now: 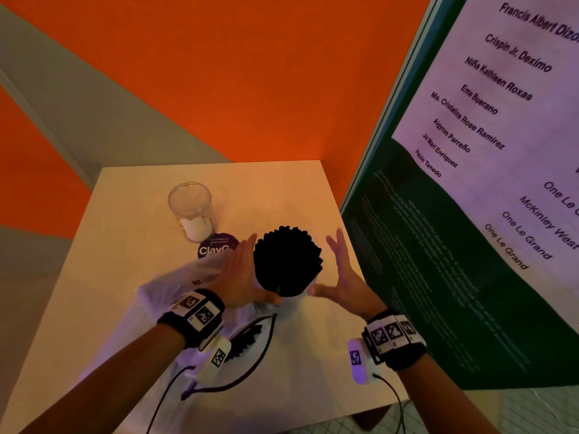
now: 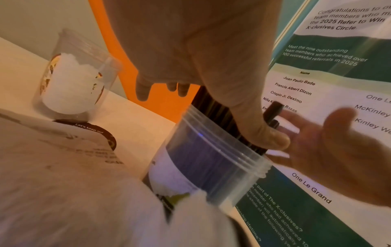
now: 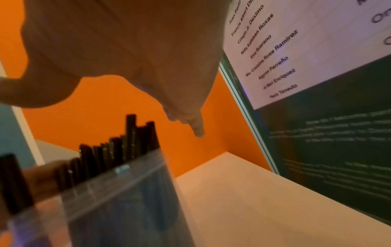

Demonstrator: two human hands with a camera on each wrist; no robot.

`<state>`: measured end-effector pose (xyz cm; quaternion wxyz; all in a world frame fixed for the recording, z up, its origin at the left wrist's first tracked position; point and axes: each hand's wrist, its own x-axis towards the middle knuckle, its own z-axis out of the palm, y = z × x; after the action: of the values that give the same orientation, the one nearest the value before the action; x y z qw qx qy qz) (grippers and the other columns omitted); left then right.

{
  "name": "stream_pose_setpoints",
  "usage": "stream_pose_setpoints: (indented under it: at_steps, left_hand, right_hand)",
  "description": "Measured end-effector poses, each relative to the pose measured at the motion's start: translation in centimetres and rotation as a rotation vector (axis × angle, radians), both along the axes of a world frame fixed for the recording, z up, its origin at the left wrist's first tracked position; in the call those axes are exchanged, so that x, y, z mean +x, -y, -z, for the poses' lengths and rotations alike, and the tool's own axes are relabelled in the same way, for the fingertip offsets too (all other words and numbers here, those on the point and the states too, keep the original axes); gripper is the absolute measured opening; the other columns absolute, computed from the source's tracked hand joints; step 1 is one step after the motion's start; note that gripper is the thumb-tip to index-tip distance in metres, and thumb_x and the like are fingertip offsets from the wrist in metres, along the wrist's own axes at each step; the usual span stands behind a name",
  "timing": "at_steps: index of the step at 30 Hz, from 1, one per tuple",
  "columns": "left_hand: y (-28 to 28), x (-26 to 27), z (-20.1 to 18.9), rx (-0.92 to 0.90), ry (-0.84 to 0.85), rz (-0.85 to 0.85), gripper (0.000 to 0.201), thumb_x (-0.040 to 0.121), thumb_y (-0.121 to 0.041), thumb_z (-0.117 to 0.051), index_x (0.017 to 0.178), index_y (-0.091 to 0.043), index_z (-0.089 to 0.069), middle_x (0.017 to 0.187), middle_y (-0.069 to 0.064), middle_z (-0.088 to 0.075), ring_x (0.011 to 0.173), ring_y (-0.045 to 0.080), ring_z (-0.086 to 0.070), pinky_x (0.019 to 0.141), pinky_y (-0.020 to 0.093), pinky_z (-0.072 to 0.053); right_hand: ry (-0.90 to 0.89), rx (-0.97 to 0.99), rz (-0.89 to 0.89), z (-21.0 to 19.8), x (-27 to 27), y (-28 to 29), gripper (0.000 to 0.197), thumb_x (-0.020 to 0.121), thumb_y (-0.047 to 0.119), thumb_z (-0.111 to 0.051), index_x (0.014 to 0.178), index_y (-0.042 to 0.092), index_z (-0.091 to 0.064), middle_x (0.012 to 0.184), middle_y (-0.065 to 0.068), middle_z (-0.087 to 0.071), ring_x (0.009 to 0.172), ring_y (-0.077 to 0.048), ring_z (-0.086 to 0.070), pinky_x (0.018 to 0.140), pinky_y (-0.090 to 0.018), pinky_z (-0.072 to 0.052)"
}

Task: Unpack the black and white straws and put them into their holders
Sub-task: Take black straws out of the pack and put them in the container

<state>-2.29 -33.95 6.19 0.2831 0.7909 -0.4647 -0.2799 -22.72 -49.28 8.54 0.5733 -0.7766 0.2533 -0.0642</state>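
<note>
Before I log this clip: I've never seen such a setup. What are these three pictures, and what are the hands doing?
No robot: a person works bare-handed, wearing one camera on the head and one on each wrist. The wide picture looks down from the head; the other two look along each hand. On the table stands a clear holder packed with black straws. The left hand is beside the bundle, fingers straight, thumb pressing the straws above the rim. The right hand is open on the other side, gripping nothing. Behind stands a second clear holder, no straws sticking out. A plastic wrapper lies under the left forearm.
</note>
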Motion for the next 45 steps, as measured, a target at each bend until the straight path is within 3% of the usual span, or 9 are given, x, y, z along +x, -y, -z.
stream_pose_setpoints:
  at_steps: [4, 10, 14, 18, 26, 30, 34, 40, 45]
  left_hand:
    - [1.5, 0.1, -1.7, 0.063, 0.02, 0.107, 0.149, 0.044, -0.055, -0.09, 0.149, -0.005, 0.004, 0.155, 0.011, -0.019, 0.143, 0.03, -0.02, 0.113, 0.049, -0.026]
    - [4.1, 0.4, -2.6, 0.025, -0.006, 0.158, 0.134, 0.053, -0.037, -0.092, 0.149, -0.012, -0.002, 0.151, 0.011, -0.03, 0.139, 0.03, -0.03, 0.109, 0.051, -0.032]
    - [5.1, 1.3, -1.1, -0.098, -0.332, 0.122, 0.113, 0.049, -0.024, -0.091, 0.142, -0.022, -0.027, 0.135, 0.001, -0.049, 0.129, 0.021, -0.044, 0.104, 0.048, -0.04]
    - [4.8, 3.1, 0.3, -0.164, -0.484, 0.025, 0.089, 0.051, -0.041, -0.09, 0.128, -0.039, -0.044, 0.12, -0.005, -0.058, 0.111, 0.007, -0.058, 0.089, 0.031, -0.053]
    - [5.3, 3.7, 2.3, -0.133, -0.498, 0.11, 0.124, 0.047, -0.03, -0.094, 0.133, -0.064, -0.011, 0.13, -0.024, -0.045, 0.117, -0.012, -0.048, 0.088, 0.013, -0.048]
    - [5.6, 3.6, 1.7, -0.166, -0.504, 0.082, 0.105, 0.047, -0.045, -0.092, 0.132, -0.056, -0.032, 0.122, -0.019, -0.055, 0.117, 0.003, -0.054, 0.091, 0.026, -0.052]
    - [5.4, 3.7, 1.4, -0.202, -0.522, -0.028, 0.089, 0.053, -0.058, -0.085, 0.128, -0.054, -0.038, 0.124, -0.02, -0.053, 0.119, 0.006, -0.052, 0.093, 0.026, -0.049]
    - [2.7, 4.0, 1.0, -0.119, -0.544, -0.06, 0.133, 0.043, -0.048, -0.091, 0.146, -0.04, -0.008, 0.153, 0.0, -0.022, 0.14, 0.015, -0.022, 0.111, 0.046, -0.033]
    - [-2.0, 3.3, 0.1, -0.115, -0.576, -0.119, 0.094, 0.065, -0.012, -0.086, 0.14, -0.016, -0.03, 0.137, 0.021, -0.043, 0.112, 0.028, -0.056, 0.094, 0.048, -0.05]
  right_hand:
    - [-0.237, -0.058, -0.109, 3.0, 0.6, 0.3, 0.144, 0.052, 0.061, -0.081, 0.144, 0.035, 0.027, 0.158, 0.009, 0.02, 0.147, -0.011, 0.012, 0.121, -0.048, -0.002]
    - [-0.297, -0.095, -0.142, 3.5, 5.0, 1.5, 0.139, 0.061, 0.04, -0.086, 0.141, 0.036, 0.027, 0.16, 0.002, 0.013, 0.148, -0.019, 0.011, 0.121, -0.05, -0.004]
    - [-0.214, -0.083, -0.12, 3.4, 6.1, 2.3, 0.123, 0.067, 0.029, -0.085, 0.145, 0.037, 0.01, 0.158, 0.006, -0.012, 0.145, -0.009, -0.011, 0.12, -0.035, -0.017]
    - [-0.015, 0.018, 0.018, 3.5, 6.0, 2.7, 0.086, 0.066, 0.017, -0.086, 0.129, 0.037, -0.032, 0.124, 0.019, -0.049, 0.11, 0.018, -0.047, 0.089, -0.006, -0.042]
    - [-0.017, -0.099, -0.014, 2.9, 7.4, 2.1, 0.106, 0.06, 0.024, -0.09, 0.144, 0.025, -0.026, 0.139, 0.008, -0.029, 0.122, 0.003, -0.03, 0.103, -0.012, -0.032]
    - [0.065, -0.04, -0.053, 2.3, 7.4, 2.5, 0.096, 0.068, 0.019, -0.085, 0.143, 0.025, -0.027, 0.134, 0.01, -0.037, 0.115, 0.012, -0.041, 0.097, -0.004, -0.037]
    - [0.092, 0.098, 0.028, 1.9, 7.1, 2.9, 0.099, 0.068, 0.023, -0.085, 0.143, 0.041, -0.022, 0.133, 0.006, -0.044, 0.122, -0.004, -0.048, 0.099, -0.021, -0.043]
    - [-0.08, 0.149, -0.033, 3.1, 4.1, 3.9, 0.123, 0.065, 0.023, -0.086, 0.15, 0.038, 0.002, 0.153, 0.012, -0.016, 0.138, -0.004, -0.017, 0.111, -0.032, -0.023]
    - [-0.39, 0.028, -0.06, 4.2, 0.2, 4.0, 0.083, 0.077, 0.038, -0.075, 0.146, 0.024, -0.03, 0.146, 0.007, -0.035, 0.136, -0.012, -0.033, 0.11, -0.035, -0.033]
